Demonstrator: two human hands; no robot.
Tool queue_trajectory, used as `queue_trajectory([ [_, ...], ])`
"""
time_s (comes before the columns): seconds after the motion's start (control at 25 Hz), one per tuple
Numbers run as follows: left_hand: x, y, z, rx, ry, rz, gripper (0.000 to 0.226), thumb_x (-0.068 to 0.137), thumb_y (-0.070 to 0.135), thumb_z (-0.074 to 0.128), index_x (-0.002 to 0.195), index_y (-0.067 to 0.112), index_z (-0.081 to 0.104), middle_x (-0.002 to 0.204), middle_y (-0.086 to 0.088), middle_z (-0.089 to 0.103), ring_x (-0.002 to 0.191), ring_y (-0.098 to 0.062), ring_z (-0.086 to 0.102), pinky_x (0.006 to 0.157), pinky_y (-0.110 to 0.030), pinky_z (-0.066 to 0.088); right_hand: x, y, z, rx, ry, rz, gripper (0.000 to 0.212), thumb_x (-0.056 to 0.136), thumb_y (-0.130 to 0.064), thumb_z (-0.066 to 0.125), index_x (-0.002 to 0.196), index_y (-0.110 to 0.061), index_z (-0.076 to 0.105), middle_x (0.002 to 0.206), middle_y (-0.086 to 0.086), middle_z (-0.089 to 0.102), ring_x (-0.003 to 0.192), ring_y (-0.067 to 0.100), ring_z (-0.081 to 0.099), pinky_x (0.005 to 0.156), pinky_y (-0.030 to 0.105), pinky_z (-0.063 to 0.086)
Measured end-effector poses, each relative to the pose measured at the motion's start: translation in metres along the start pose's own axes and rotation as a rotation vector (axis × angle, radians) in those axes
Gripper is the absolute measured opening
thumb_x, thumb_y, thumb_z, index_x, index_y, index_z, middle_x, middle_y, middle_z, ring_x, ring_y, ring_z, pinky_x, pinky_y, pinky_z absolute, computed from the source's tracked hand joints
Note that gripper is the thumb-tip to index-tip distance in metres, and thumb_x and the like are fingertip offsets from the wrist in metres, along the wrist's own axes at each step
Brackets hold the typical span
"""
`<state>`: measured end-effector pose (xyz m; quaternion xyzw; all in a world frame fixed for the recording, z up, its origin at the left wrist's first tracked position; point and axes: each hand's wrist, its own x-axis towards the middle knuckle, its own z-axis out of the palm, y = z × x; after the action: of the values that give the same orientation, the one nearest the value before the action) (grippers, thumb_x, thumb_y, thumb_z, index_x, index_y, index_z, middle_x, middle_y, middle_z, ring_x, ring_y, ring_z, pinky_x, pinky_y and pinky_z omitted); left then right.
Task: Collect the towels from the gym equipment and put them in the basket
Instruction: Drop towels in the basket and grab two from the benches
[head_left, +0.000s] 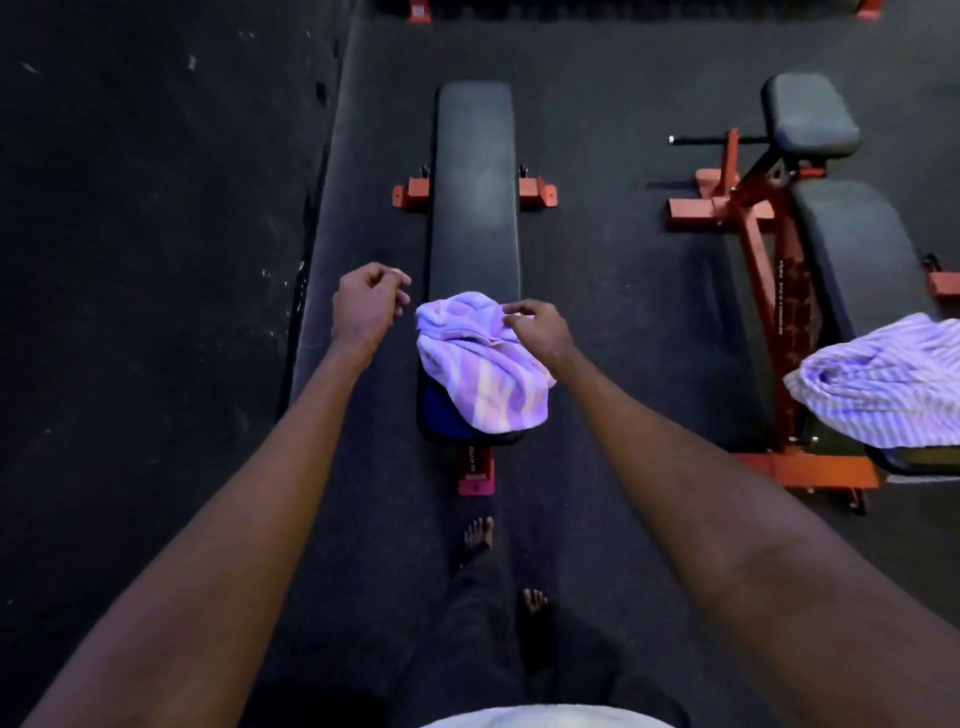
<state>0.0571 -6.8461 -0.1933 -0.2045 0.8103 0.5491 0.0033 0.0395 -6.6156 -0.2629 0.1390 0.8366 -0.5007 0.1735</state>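
Observation:
A crumpled pale striped towel (480, 364) lies on the near end of a flat black bench (475, 208). My right hand (537, 327) rests on the towel's right upper edge, its fingers pinching the cloth. My left hand (369, 304) hovers left of the bench, fingers loosely curled, holding nothing, a short gap from the towel. A second striped towel (883, 384) is draped over another bench at the right edge. No basket is in view.
The right bench (852, 244) has a red frame (769, 291) and a raised black pad (810, 117). Red feet (537, 192) stick out on both sides of the flat bench. Dark rubber floor surrounds everything; my bare feet (480, 535) stand just before the bench.

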Motion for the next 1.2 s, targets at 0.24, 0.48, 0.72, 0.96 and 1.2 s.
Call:
queue_trajectory([
  [0.24, 0.083, -0.052, 0.036, 0.072, -0.072, -0.12, 0.021, 0.085, 0.021, 0.052, 0.074, 0.023, 0.07, 0.062, 0.003, 0.067, 0.052, -0.008, 0.057, 0.053, -0.021, 0.042, 0.1, 0.033, 0.065, -0.275, -0.103, 0.073, 0.066, 0.086, -0.05, 0.07, 0.138, -0.012, 0.057, 0.145, 0.017, 0.051, 0.131, 0.03, 0.052, 0.111, 0.038, 0.04],
  [0.48, 0.146, -0.107, 0.075, 0.089, -0.102, -0.2, 0.02, 0.082, 0.022, 0.054, 0.07, 0.026, 0.069, 0.062, 0.005, 0.067, 0.055, -0.012, 0.058, 0.056, -0.023, 0.042, 0.163, 0.096, 0.117, -0.549, -0.291, 0.096, 0.127, 0.072, -0.075, 0.07, 0.161, -0.017, 0.001, 0.168, 0.019, -0.003, 0.154, 0.042, 0.0, 0.122, 0.059, 0.014],
  [0.72, 0.165, -0.141, 0.116, 0.079, -0.161, -0.185, 0.019, 0.079, 0.022, 0.053, 0.072, 0.024, 0.071, 0.063, 0.002, 0.069, 0.058, -0.015, 0.06, 0.061, -0.027, 0.045, 0.185, 0.157, 0.168, -0.645, -0.381, 0.16, 0.094, 0.076, -0.046, 0.08, 0.153, -0.027, 0.029, 0.166, 0.013, 0.005, 0.15, 0.05, 0.006, 0.11, 0.071, 0.029],
  [0.96, 0.163, -0.118, 0.151, 0.064, -0.228, -0.173, 0.019, 0.083, 0.017, 0.054, 0.074, 0.019, 0.071, 0.064, -0.003, 0.067, 0.057, -0.015, 0.06, 0.056, -0.024, 0.044, 0.177, 0.157, 0.123, -0.443, -0.189, 0.111, 0.05, 0.076, -0.022, 0.067, 0.126, -0.023, 0.061, 0.123, 0.01, 0.068, 0.115, 0.038, 0.062, 0.088, 0.043, 0.052],
  [1.2, 0.138, -0.005, 0.221, 0.003, -0.371, -0.032, 0.02, 0.083, 0.018, 0.055, 0.075, 0.019, 0.073, 0.063, 0.001, 0.067, 0.057, -0.011, 0.059, 0.059, -0.027, 0.046, 0.131, 0.124, -0.015, -0.31, 0.012, 0.149, 0.031, 0.081, -0.022, 0.059, 0.109, -0.014, 0.068, 0.101, 0.014, 0.073, 0.097, 0.041, 0.067, 0.071, 0.034, 0.046],
])
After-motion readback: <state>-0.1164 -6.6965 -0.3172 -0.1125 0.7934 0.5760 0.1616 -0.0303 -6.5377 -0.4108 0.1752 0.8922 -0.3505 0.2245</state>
